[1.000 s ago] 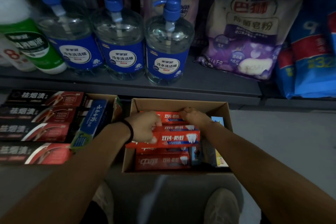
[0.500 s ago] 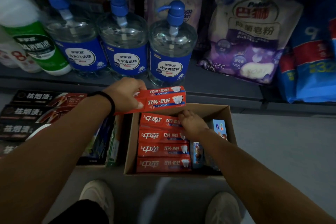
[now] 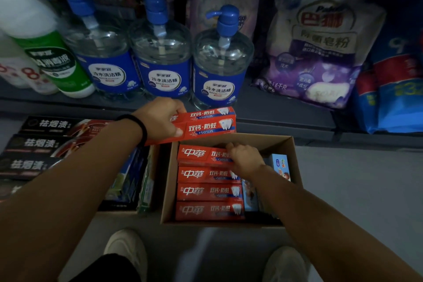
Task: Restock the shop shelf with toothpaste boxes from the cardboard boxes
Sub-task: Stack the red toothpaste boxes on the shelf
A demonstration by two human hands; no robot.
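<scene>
Gripping two red boxes (image 3: 206, 125) mid-frame in left hand (image 3: 160, 122); right hand (image 3: 243, 158) pinching another inside carton (image 3: 168, 190). Best lifted level, clear of rim.

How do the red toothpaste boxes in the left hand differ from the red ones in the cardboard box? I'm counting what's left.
The held red boxes, two stacked, are lifted above the cardboard box, gripped by the left hand; the packed red boxes lie flat in a row of four inside. The held pair shows only its tooth-logo end; the packed ones show whole fronts. The right hand grips the farthest packed box. Same red design.
</scene>
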